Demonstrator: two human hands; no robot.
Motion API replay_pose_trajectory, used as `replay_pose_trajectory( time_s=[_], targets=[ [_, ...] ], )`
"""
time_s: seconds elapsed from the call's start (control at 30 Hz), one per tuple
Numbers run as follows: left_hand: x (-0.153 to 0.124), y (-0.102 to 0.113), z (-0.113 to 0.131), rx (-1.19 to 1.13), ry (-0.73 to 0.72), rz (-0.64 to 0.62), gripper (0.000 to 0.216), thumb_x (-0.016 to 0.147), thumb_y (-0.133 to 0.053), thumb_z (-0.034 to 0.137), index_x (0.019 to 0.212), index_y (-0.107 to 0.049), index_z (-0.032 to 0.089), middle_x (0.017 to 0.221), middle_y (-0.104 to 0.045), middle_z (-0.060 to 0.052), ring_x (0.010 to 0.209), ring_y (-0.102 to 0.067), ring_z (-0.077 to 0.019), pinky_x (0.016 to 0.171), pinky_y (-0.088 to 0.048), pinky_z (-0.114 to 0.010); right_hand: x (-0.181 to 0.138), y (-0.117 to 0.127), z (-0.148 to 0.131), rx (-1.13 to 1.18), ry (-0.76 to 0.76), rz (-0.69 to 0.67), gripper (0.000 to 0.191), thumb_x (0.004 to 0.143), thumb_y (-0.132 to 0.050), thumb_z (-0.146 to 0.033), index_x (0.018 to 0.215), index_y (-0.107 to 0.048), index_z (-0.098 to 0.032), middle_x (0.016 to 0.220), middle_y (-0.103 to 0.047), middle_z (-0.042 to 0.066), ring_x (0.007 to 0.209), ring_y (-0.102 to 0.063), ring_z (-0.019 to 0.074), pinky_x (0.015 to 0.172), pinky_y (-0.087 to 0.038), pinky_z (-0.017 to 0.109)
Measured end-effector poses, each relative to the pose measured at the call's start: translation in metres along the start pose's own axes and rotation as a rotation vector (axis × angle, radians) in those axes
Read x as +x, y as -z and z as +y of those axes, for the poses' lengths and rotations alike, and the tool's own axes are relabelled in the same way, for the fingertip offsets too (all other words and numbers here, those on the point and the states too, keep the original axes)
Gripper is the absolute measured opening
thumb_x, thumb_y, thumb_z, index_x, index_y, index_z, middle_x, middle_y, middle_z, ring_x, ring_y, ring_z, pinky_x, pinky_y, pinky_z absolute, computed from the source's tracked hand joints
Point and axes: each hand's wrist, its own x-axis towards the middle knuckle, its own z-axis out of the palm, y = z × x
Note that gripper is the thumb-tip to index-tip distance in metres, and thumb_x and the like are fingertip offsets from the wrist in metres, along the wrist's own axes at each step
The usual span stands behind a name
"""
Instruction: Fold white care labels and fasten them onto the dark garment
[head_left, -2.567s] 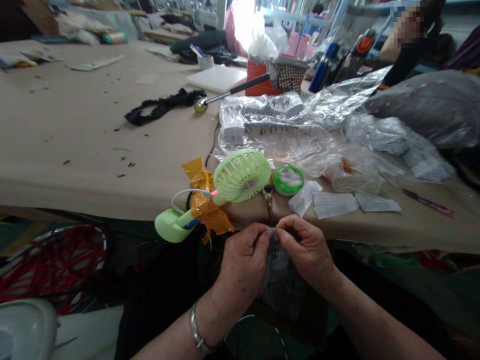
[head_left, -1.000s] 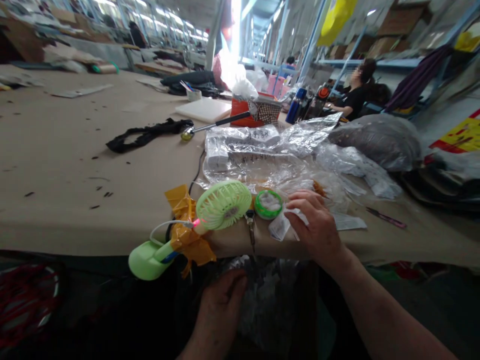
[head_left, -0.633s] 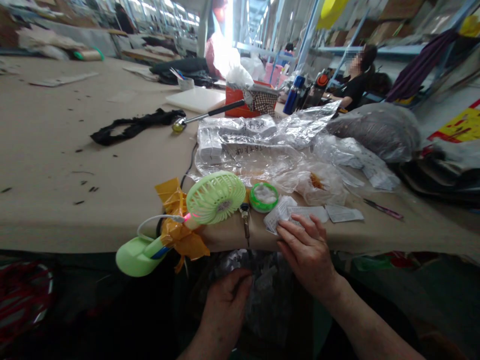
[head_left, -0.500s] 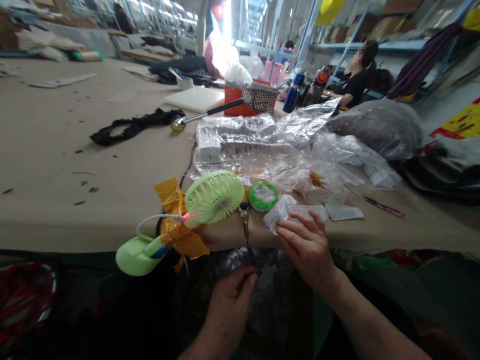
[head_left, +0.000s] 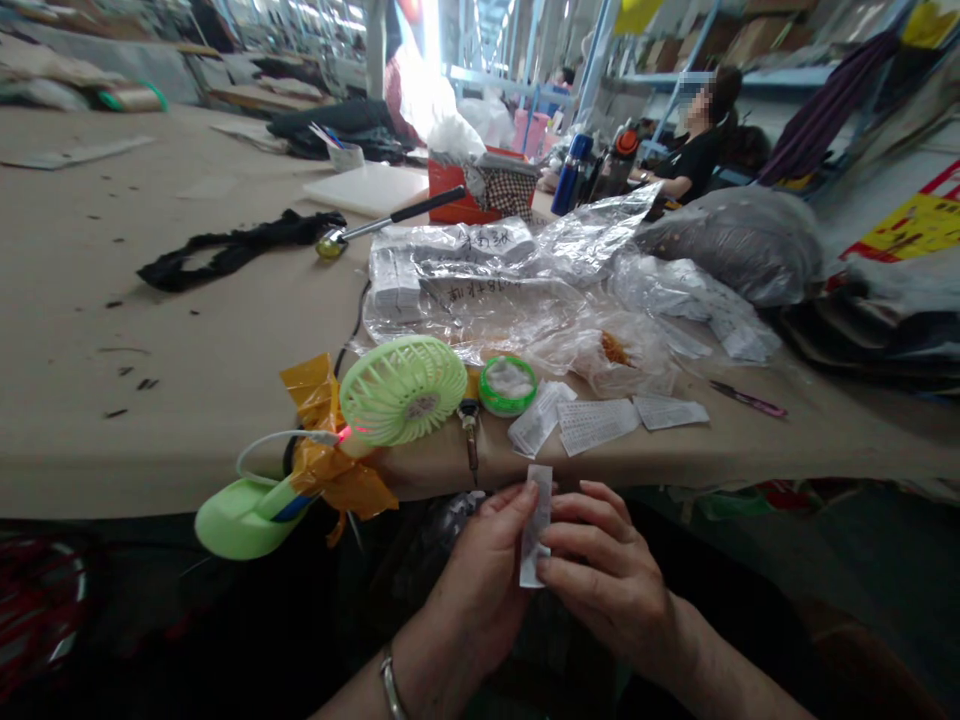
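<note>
Between my two hands, just below the table's front edge, is a narrow white paper label (head_left: 535,530) held upright. My left hand (head_left: 487,570) pinches it along its left side, thumb in front. The fingers of my right hand (head_left: 607,570) close on its right edge. Printed white labels lie on the table above the hands: a small stack (head_left: 541,418), a fanned group (head_left: 598,424) and another piece (head_left: 670,412). Left of them are a green round tub (head_left: 508,386) with white filling and a soldering iron (head_left: 469,440), its tip pointing toward me.
A light green fan (head_left: 405,390) is fixed with brown tape (head_left: 311,385) at the table edge. Behind the labels lie clear plastic bags (head_left: 495,310). Pink-handled snips (head_left: 748,399) are at right, a black cloth strip (head_left: 240,245) at left. A person (head_left: 697,140) sits beyond.
My right hand has come from the labels on the table down toward my left hand. A single label now stands between both hands. The view has shifted slightly right.
</note>
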Motion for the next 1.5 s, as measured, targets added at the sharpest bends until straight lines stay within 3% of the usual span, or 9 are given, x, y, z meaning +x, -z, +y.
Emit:
replay_pose_trajectory(
  time_s=[0.1,0.2,0.37,0.53,0.7,0.9,1.3,1.4,1.5],
  targets=[
    [0.003,-0.004,-0.001,0.054,-0.008,0.056,0.010,0.073,-0.071,0.017,0.079,-0.066,0.011,0.067,-0.066,-0.002,0.054,-0.059,-0.0082,0.052,-0.046,-0.017,0.001,0.008,0.008,-0.044,-0.018,-0.017,0.018,0.086,-0.056,-0.015,0.101,-0.064,-0.020,0.097,-0.071,0.004,0.107,-0.057,0.0215,0.100,-0.041,0.044],
    [0.002,-0.004,-0.001,0.192,0.021,0.124,0.011,0.077,-0.067,0.020,0.083,-0.065,0.011,0.068,-0.068,-0.005,0.056,-0.063,-0.0126,0.055,-0.051,-0.023,0.007,0.019,0.030,-0.242,-0.143,-0.001,0.030,0.085,-0.057,-0.016,0.115,-0.059,-0.014,0.105,-0.067,0.011,0.109,-0.054,0.0251,0.095,-0.046,0.044],
    [0.001,-0.002,-0.005,0.350,0.038,0.203,0.010,0.083,-0.060,0.020,0.087,-0.062,0.010,0.067,-0.069,-0.007,0.057,-0.065,-0.0139,0.056,-0.052,-0.024,0.013,0.023,0.056,-0.487,-0.244,-0.068,0.019,0.087,-0.057,-0.021,0.101,-0.066,-0.014,0.101,-0.068,0.011,0.099,-0.059,0.0263,0.089,-0.047,0.044],
    [0.004,-0.004,-0.006,0.358,0.042,0.202,0.012,0.084,-0.057,0.019,0.088,-0.062,0.009,0.069,-0.069,-0.008,0.057,-0.064,-0.0134,0.056,-0.052,-0.024,0.007,0.020,0.062,-0.418,-0.197,0.024,0.012,0.087,-0.056,-0.017,0.091,-0.067,-0.018,0.093,-0.071,0.006,0.094,-0.062,0.0207,0.088,-0.049,0.038],
    [0.003,-0.014,-0.002,0.303,0.092,0.174,0.013,0.083,-0.057,0.018,0.087,-0.065,0.009,0.074,-0.070,-0.010,0.057,-0.063,-0.0135,0.058,-0.052,-0.026,0.000,0.025,0.052,-0.199,-0.134,0.099,0.015,0.085,-0.056,-0.013,0.092,-0.066,-0.021,0.094,-0.071,0.005,0.098,-0.063,0.0203,0.088,-0.050,0.040],
    [0.005,-0.015,-0.008,0.091,0.020,0.024,0.003,0.070,-0.067,0.010,0.072,-0.068,0.008,0.065,-0.065,-0.004,0.056,-0.057,-0.0093,0.052,-0.042,-0.018,-0.009,0.013,0.021,0.001,0.028,-0.022,0.012,0.087,-0.056,-0.017,0.091,-0.067,-0.021,0.092,-0.072,0.003,0.101,-0.063,0.0181,0.090,-0.049,0.039],
    [0.007,-0.014,-0.014,0.116,0.045,0.029,0.012,0.065,-0.074,0.014,0.074,-0.068,0.007,0.065,-0.065,-0.003,0.053,-0.056,-0.0068,0.047,-0.038,-0.015,-0.017,0.006,0.018,0.010,0.009,-0.053,0.013,0.086,-0.056,-0.014,0.089,-0.067,-0.022,0.091,-0.072,0.002,0.107,-0.060,0.0188,0.091,-0.049,0.037],
    [0.007,-0.013,-0.015,0.145,0.053,0.062,0.014,0.069,-0.073,0.017,0.078,-0.067,0.008,0.066,-0.066,-0.004,0.052,-0.058,-0.0081,0.048,-0.042,-0.016,-0.018,0.014,0.021,-0.014,-0.009,-0.048,0.016,0.087,-0.057,-0.018,0.101,-0.064,-0.022,0.095,-0.072,0.004,0.109,-0.058,0.0201,0.091,-0.051,0.037],
    [0.007,-0.014,-0.014,0.228,0.090,0.157,0.012,0.077,-0.067,0.018,0.085,-0.064,0.010,0.074,-0.071,-0.009,0.060,-0.066,-0.0151,0.056,-0.052,-0.024,-0.022,0.031,0.043,-0.172,-0.153,0.012,0.033,0.088,-0.054,-0.025,0.121,-0.055,-0.018,0.109,-0.067,0.010,0.117,-0.053,0.0252,0.094,-0.049,0.045]
  ],
)
